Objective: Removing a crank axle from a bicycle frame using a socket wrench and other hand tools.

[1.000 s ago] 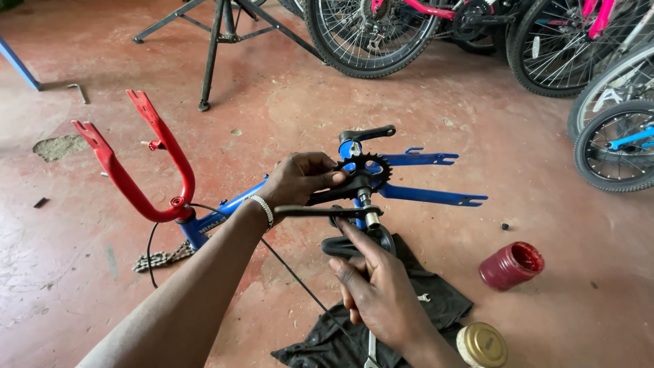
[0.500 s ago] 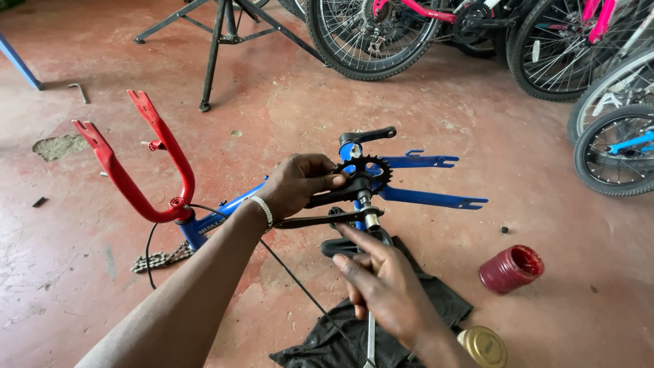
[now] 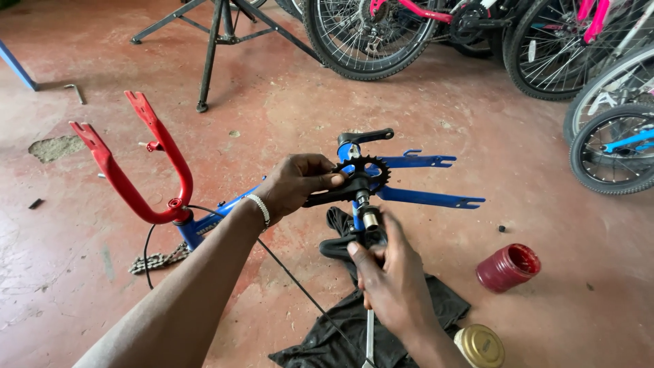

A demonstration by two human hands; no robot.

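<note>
Blue frame (image 3: 415, 197): left hand (image 3: 294, 185) grips one crank (image 3: 334, 194); right hand (image 3: 392, 272) grips one tool (image 3: 368, 341).

Black crank arm (image 3: 334, 196) with toothed sprocket (image 3: 368, 170), on upturned blue frame (image 3: 422, 197)

Bicycle workshop: parked bicycles (image 3: 381, 34), repair stand (image 3: 218, 41), stained concrete floor (image 3: 82, 286).

The bike frame (image 3: 409, 197) lies on the floor (image 3: 82, 300), its fork (image 3: 136, 170) to the left. A cloth (image 3: 340, 334) lies before it, a chain (image 3: 157, 259) beside the fork, a jar (image 3: 507, 267) and lid (image 3: 480, 345) right. Bicycles (image 3: 477, 34) stand behind.
</note>
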